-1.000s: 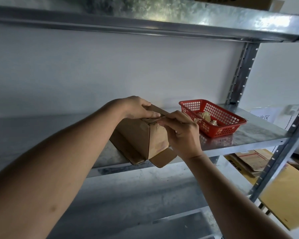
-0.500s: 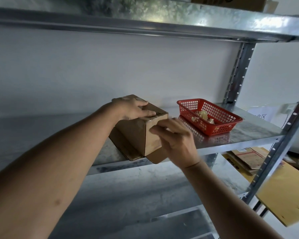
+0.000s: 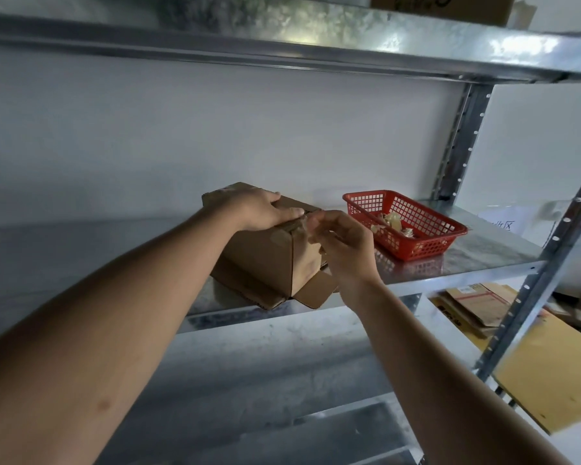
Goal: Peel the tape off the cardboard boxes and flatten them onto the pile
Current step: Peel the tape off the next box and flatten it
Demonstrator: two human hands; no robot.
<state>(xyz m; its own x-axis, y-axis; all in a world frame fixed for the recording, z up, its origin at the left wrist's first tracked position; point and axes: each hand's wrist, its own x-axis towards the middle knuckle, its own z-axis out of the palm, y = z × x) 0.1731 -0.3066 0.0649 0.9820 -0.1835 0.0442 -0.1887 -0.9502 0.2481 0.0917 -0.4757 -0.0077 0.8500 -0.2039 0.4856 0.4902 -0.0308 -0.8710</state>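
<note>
box pinned from above while the tape is picked at its front edge

the cardboard box [image 3: 265,253] is stood on the metal shelf [image 3: 483,260], close to its front lip, with its lower flaps splayed out beneath it; one flap overhangs the edge. it is kept there, most likely, so that the shelf bears the weight and both hands are left free for the tape.

the left hand [image 3: 259,209] is laid flat across the top of the box, fingers [image 3: 287,213] straight and pressed down near the front top edge. nothing is gripped by it; the box appears to be steadied so that it will not slide or tip while the tape is pulled.

just to the right, the right hand [image 3: 341,243] is held at the box's front face, its fingers curled inward at the top corner. a pale strip of tape [image 3: 304,226] seems to be pinched there between thumb and fingertip, though blur prevents certainty. the pull, it is judged, would be taken away from the pinning hand.

further right, well apart from the box, a red basket [image 3: 406,223] is set on the same shelf, with crumpled tape scraps [image 3: 391,221] inside, presumably placed within reach for the waste.

at the far right, below the shelf, flattened cardboard [image 3: 477,303] is lain in a pile, where this box is to be added once untaped.
</note>
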